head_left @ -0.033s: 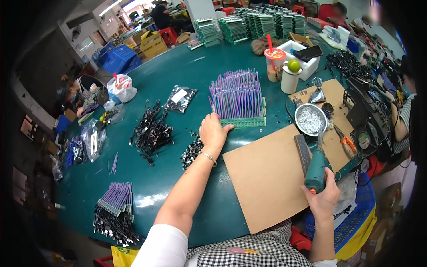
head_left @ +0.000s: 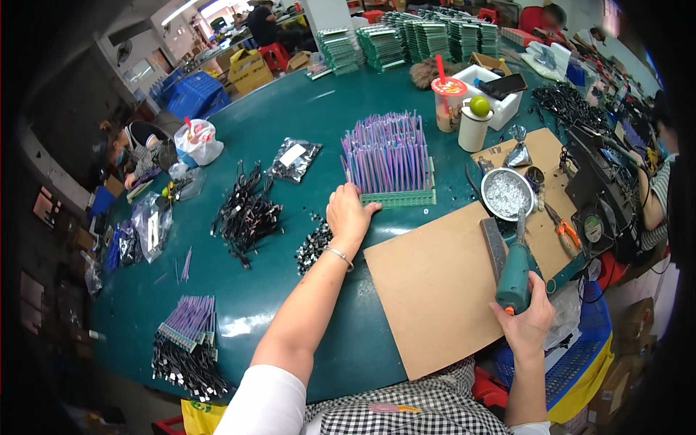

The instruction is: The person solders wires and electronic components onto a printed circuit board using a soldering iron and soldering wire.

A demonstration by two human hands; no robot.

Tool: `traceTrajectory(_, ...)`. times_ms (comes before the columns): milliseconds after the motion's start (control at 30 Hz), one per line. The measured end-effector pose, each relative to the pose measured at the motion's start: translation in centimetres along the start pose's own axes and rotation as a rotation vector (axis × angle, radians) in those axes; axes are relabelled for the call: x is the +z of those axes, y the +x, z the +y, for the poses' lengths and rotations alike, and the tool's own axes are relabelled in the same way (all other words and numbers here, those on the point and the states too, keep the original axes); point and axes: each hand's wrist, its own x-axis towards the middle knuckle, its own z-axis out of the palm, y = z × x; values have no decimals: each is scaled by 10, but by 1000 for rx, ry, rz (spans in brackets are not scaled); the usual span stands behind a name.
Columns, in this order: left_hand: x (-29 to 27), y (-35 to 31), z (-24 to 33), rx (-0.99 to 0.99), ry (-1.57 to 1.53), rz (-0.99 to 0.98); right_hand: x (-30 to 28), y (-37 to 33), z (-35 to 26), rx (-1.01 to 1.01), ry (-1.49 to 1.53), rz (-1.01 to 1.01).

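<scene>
My left hand grips the near left corner of a green circuit board strip, its thumb lying along the near edge. Rows of purple wires stand up behind the strip. My right hand is closed round the rear of a green-handled soldering iron. The iron's metal shaft points away from me, its end at a round bowl of silvery shreds. Beside the iron lies a dark flat bar on a brown cardboard sheet.
Small black parts and a heap of black cables lie left of my forearm. Wired boards lie near left. Orange-handled pliers, a drink cup and a white canister stand or lie right. Stacked green boards fill the back.
The board strip and its wires have shifted very slightly to the right, with my left hand still at its corner. My right hand and the soldering iron look unchanged.
</scene>
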Motion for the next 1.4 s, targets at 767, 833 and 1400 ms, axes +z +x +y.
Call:
traceTrajectory(767, -131, -72, -8, -298, -1188, -415, -22, -35, -34, 230, 727, 73)
traceTrajectory(833, -103, -86, -10, -347, -1097, -578, -21, -37, -40, 219, 719, 58)
traceTrajectory(1400, -57, -98, -33, -434, -1019, -553, 60, -33, -96, -406, 176, -176)
